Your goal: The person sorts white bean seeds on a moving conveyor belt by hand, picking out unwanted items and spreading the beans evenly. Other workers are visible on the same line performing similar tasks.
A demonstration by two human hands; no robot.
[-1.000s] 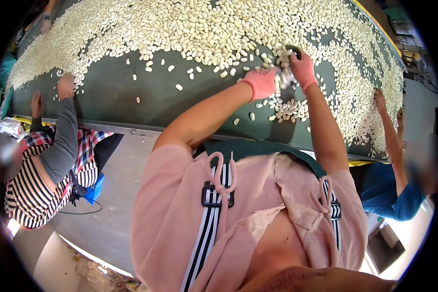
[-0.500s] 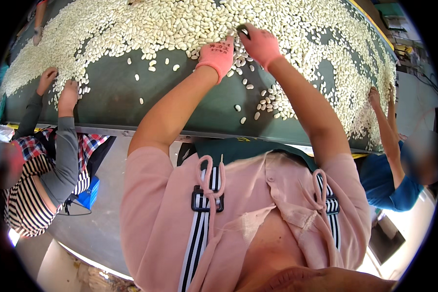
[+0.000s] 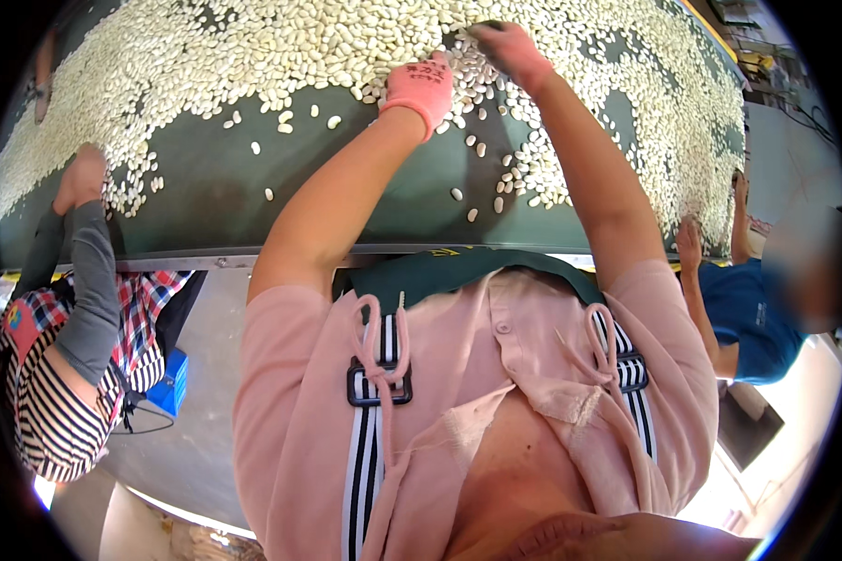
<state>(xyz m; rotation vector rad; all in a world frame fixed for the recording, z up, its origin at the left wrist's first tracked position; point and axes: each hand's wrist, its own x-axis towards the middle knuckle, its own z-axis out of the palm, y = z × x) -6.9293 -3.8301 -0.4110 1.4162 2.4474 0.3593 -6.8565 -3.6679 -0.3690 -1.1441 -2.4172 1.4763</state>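
White beans (image 3: 318, 42) are spread thickly over a dark green table surface (image 3: 215, 196). My left hand (image 3: 419, 89), in a pink glove with dark print on its back, rests at the near edge of the bean layer. Its fingers point away from me and are mostly hidden behind the hand and among the beans. Slightly farther off, my right hand (image 3: 512, 53), in a matching pink glove with dark fingertips, hovers over the beans. Motion smears its fingers, and nothing can be made out in them.
Loose beans (image 3: 538, 178) lie between my forearms. To the left works a person in grey sleeves (image 3: 94, 280), a bare hand (image 3: 84, 173) by the beans. At the right, another person in a blue shirt (image 3: 753, 313) reaches over the table. A metal edge (image 3: 229, 263) runs before me.
My right hand has moved away from my left, farther over the beans. My left hand stays nearly in place. The hands of the people at left and right have shifted.
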